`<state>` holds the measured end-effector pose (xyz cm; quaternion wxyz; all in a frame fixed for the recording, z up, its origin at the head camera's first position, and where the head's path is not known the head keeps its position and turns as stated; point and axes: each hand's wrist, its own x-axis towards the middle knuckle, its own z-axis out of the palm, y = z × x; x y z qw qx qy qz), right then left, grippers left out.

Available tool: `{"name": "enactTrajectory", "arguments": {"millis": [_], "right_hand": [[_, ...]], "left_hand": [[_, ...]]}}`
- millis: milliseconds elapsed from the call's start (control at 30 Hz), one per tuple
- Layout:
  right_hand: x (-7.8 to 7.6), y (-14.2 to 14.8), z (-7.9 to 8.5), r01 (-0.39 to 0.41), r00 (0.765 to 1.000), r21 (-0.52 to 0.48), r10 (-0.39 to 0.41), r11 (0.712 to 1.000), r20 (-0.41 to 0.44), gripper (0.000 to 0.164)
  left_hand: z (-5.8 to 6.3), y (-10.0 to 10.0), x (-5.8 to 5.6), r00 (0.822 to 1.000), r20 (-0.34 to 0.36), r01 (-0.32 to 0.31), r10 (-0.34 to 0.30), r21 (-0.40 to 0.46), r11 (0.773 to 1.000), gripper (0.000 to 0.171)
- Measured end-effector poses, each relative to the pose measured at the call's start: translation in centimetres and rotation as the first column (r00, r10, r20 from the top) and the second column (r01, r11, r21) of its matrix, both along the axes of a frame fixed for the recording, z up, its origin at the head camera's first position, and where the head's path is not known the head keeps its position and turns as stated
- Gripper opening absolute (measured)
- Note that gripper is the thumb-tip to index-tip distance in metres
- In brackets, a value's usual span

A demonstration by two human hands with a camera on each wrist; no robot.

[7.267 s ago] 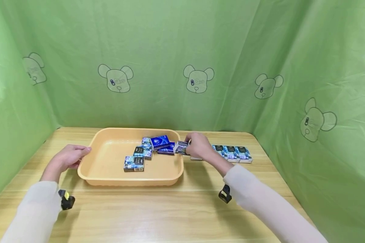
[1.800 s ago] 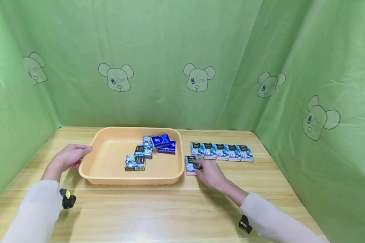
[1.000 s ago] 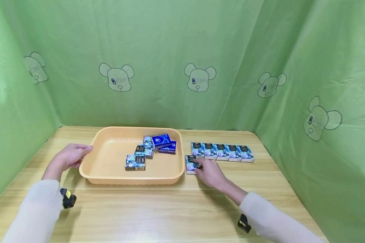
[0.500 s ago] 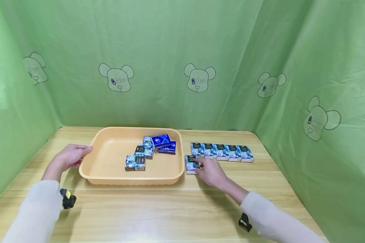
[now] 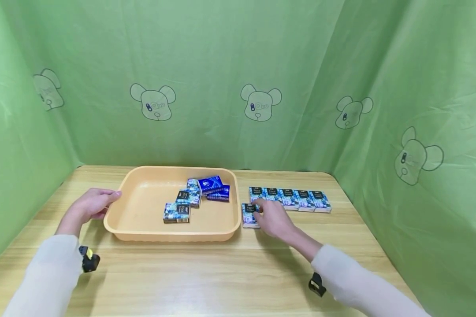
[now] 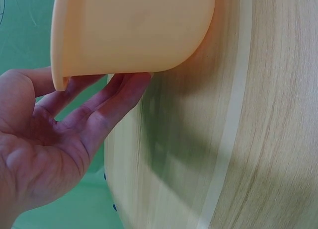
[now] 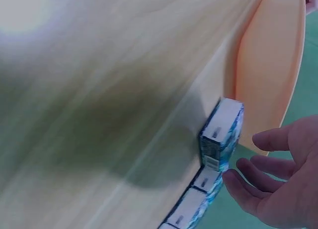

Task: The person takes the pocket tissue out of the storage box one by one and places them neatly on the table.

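My left hand [image 5: 93,204] grips the left rim of a peach plastic tray [image 5: 170,236]. In the left wrist view the thumb lies over the rim [image 6: 59,50] and the fingers [image 6: 117,102] reach under the tray wall. On the table just right of the tray lies a blue floral pocket tissue pack [image 5: 249,216] with a black "Face" label. My right hand [image 5: 275,219] is beside it, fingers loosely bent and spread. In the right wrist view a gap shows between thumb and fingers, with the tissue pack [image 7: 222,127] just off the fingertips.
Behind the single pack, several matching tissue packs [image 5: 288,200] form a side-by-side row. Inside the tray, floral packs [image 5: 176,213] and two plain blue packs [image 5: 210,184] lie loosely overlapping. Green curtain [image 5: 206,141] encloses the wooden table [image 5: 182,281] at back and sides.
Earlier my right hand carried a tissue pack over the tray's right rim; the row has since grown, with one pack in front. Just now its fingers lifted off that pack. The left hand stayed put.
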<state>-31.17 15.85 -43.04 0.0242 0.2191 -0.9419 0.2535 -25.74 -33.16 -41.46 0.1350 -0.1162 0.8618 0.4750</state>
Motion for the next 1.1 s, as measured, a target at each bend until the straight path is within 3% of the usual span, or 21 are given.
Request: {"name": "enactTrajectory", "arguments": {"millis": [367,633,867,1100], "right_hand": [[-0.1,-3.3,2.0,-0.002,0.998,-0.003,0.002,1.0,-0.056,0.038],[0.7,-8.2,3.2,-0.112,0.988,0.049,0.117,0.992,-0.105,0.037],[1.8,-12.0,3.7,-0.174,0.984,0.171,0.179,0.97,-0.018,0.041],[2.6,-15.3,3.7,-0.211,0.977,0.194,0.202,0.958,0.065,0.039]], "left_hand": [[-0.1,-0.2,-0.2,1.0,0.002,0.008,-0.008,-0.013,1.0,0.07],[0.0,-0.2,-0.1,1.0,0.009,0.004,-0.004,-0.01,1.0,0.07],[-0.1,-0.3,-0.1,1.0,0.005,-0.001,0.001,0.003,1.0,0.069],[-0.2,-0.3,-0.2,1.0,0.004,-0.008,0.008,0.017,1.0,0.069]]}}
